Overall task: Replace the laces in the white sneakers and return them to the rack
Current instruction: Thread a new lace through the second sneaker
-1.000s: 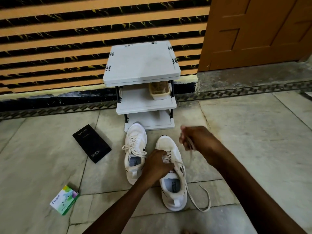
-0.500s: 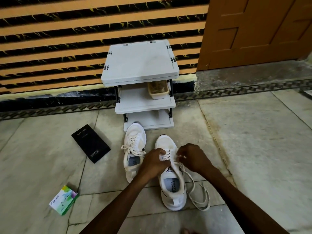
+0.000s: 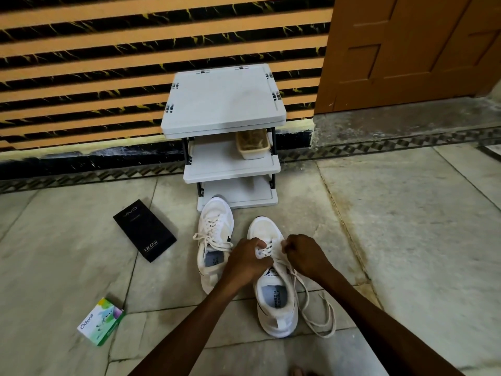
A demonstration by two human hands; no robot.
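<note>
Down on the stone floor (image 3: 406,240) by the rack (image 3: 225,104), the right hand (image 3: 303,256) has come back from its high pull and pinches the lace (image 3: 294,272) at the white sneaker (image 3: 264,229), while the left hand (image 3: 245,263) grips that shoe, so another hole is probably next.

One wide-angle view from the person's head looks forward and steeply down, near the floor (image 3: 406,240); the rack (image 3: 222,104) sits at 12 o'clock against the wall (image 3: 108,63).
</note>
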